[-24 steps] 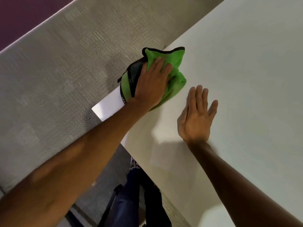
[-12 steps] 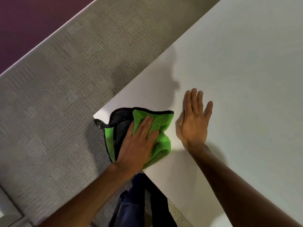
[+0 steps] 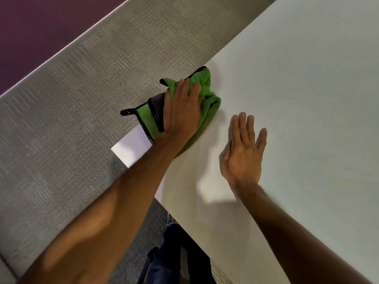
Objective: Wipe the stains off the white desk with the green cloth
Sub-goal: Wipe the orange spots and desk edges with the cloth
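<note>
The green cloth (image 3: 207,101), bunched, with black trim and a grey patch, lies on the left edge of the white desk (image 3: 297,83) and hangs partly over it. My left hand (image 3: 181,111) presses flat on top of the cloth. My right hand (image 3: 243,152) rests palm down on the desk just right of the cloth, fingers apart, holding nothing. I see no distinct stains on the desk surface.
Grey carpet (image 3: 71,119) lies beyond the desk's left edge, with a purple floor area (image 3: 37,27) at the top left. The desk's near corner (image 3: 127,150) juts out under my left forearm. Dark trousers (image 3: 170,259) show below the desk's front edge.
My left hand pulled the cloth back to the near corner, then pushed it forward along the left edge again. The right hand stayed flat in place.
</note>
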